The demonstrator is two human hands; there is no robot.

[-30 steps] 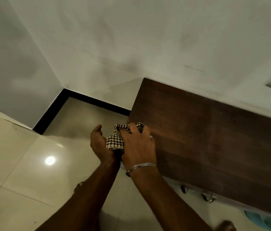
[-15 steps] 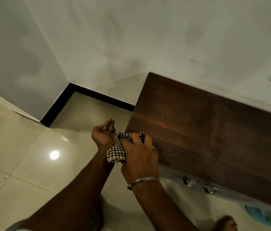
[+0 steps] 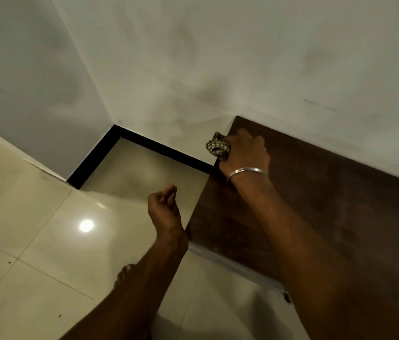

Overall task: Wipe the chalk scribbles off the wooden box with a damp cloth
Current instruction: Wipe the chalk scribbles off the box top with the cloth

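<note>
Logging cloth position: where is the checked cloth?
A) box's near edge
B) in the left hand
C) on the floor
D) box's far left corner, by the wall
D: the right hand holds the checked cloth at the far left corner of the wooden box.

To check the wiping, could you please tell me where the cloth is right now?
In the head view, the cloth is bunched in the right hand at the far left corner of the box, by the wall.

place: home room corner | glossy tiled floor (image 3: 36, 271) | black skirting (image 3: 93, 158) | plain white walls (image 3: 218, 57)
</note>
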